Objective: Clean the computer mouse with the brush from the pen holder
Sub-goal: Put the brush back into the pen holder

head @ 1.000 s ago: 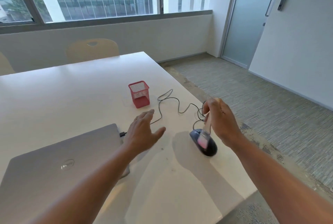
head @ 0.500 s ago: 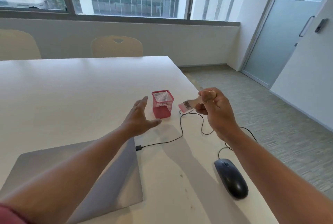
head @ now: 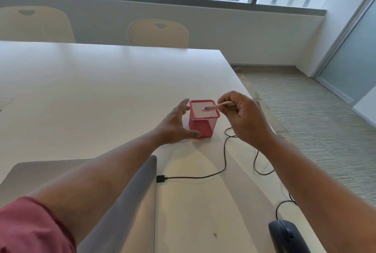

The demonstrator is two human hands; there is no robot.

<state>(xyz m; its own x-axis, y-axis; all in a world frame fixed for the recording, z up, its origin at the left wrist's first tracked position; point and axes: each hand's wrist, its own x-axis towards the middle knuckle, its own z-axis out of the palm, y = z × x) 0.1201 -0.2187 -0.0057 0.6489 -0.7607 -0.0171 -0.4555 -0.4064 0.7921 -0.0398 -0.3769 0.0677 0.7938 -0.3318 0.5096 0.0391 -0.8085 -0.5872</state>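
A pink mesh pen holder (head: pixel 203 125) stands on the white table (head: pixel 91 89). My right hand (head: pixel 242 120) pinches the wooden handle of a small brush (head: pixel 215 107), whose pink head hangs over the holder's open top. My left hand (head: pixel 175 125) is spread beside the holder's left wall, thumb near its base and fingers by its rim; whether it touches is unclear. The black computer mouse (head: pixel 289 236) lies at the bottom right, partly behind my right forearm, its cable (head: pixel 224 155) looping across the table.
A closed grey laptop (head: pixel 132 201) lies at the lower left with the cable's plug (head: pixel 160 178) in its side. The table's right edge runs close to the holder and mouse. Two cream chairs (head: pixel 158 32) stand beyond the far edge.
My right hand lifted the brush off the mouse and carried it to above the pen holder. My left hand moved forward to the holder's side. The view shifted left and up.
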